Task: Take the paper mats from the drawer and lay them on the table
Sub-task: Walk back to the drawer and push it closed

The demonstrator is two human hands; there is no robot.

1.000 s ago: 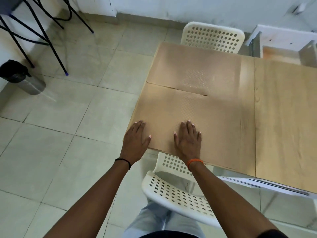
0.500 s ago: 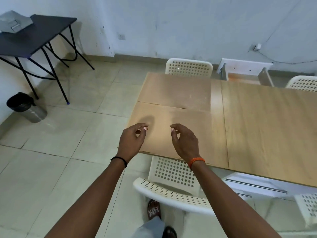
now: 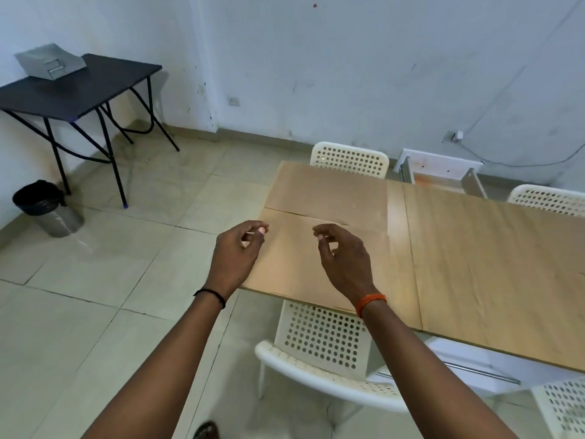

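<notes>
Two brown paper mats lie flat on the left end of the wooden table: a near mat and a far mat, meeting at a seam. My left hand hovers above the near mat's left edge, fingers loosely curled, holding nothing. Over the same mat's middle floats my right hand, also loosely curled and empty. A white drawer stands pulled out at the table's far side, its orange-stained bottom showing.
White perforated chairs stand around the table: one near me, one at the far side, another at far right. A black folding table bearing a grey box and a bin stand at left.
Both hands lifted off the near mat, where they had pressed flat, and now hang curled above it. My view rose and pulled back from the table.
</notes>
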